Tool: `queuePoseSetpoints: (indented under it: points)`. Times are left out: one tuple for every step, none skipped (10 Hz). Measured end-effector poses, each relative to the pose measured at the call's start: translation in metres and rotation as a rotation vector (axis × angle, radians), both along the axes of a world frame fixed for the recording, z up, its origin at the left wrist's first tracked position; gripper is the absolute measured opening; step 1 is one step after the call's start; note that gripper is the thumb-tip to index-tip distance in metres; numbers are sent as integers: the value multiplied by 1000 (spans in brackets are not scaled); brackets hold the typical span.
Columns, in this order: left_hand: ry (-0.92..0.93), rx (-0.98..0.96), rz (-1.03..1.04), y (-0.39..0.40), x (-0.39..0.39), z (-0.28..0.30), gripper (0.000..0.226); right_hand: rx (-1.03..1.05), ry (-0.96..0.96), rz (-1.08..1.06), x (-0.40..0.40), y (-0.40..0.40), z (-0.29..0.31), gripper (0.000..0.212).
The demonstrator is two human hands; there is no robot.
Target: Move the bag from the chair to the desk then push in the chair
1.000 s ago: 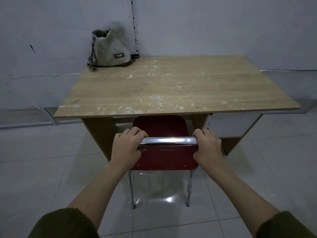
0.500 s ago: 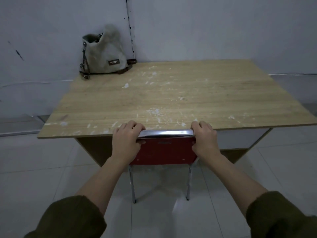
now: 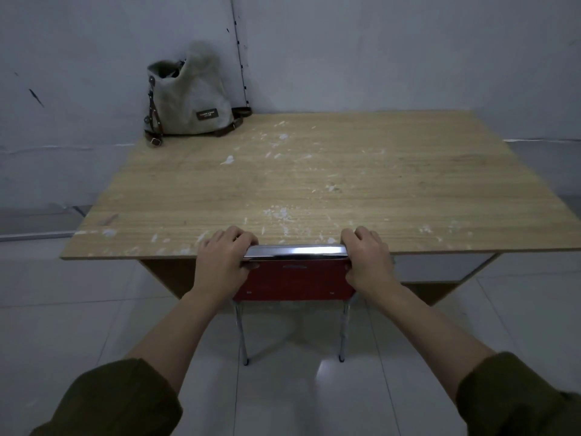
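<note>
A grey fabric bag [image 3: 185, 105] with brown straps stands upright on the far left corner of the wooden desk [image 3: 314, 184], against the wall. A red chair [image 3: 297, 283] with chrome legs sits at the desk's near edge, its seat hidden under the desktop. My left hand [image 3: 221, 262] grips the left end of the chair's chrome top rail. My right hand [image 3: 367, 261] grips the right end. The rail lies level with the desk's front edge.
The desktop carries white paint flecks and nothing else besides the bag. Grey walls close in behind and to the left of the desk. Pale floor tiles [image 3: 94, 325] spread around the chair and under my arms.
The chair has slid forward under the desk, so its seat is no longer visible and its back now meets the desk edge. Both hands kept their grip on the rail.
</note>
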State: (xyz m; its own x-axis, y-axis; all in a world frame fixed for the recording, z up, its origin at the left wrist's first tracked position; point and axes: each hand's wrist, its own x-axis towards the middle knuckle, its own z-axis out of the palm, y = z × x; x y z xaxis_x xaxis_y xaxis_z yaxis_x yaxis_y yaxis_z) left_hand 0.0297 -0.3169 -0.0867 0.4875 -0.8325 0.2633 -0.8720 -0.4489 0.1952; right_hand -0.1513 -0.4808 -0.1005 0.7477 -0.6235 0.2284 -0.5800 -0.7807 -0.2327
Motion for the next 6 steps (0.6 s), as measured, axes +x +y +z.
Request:
queuePoseSetpoints:
  points:
    - [97,24,22,-2,-7,11,31,92,94,16,1,1,11,33]
    - [142,26,-1,0,-6,11,39,182,93,71,-4,2,18,41]
    - [172,60,-58,3,0,11,63,261,143,134,-9,0,29,60]
    - [296,153,-131,4,4,22,93,345,203,158,-10,-4,45,74]
    - [585,239,-229,3,22,41,104,447,168,143,6,-12,64,70]
    - [611,259,-291,-6,40,56,82,459,134,157,32,-25,73,59]
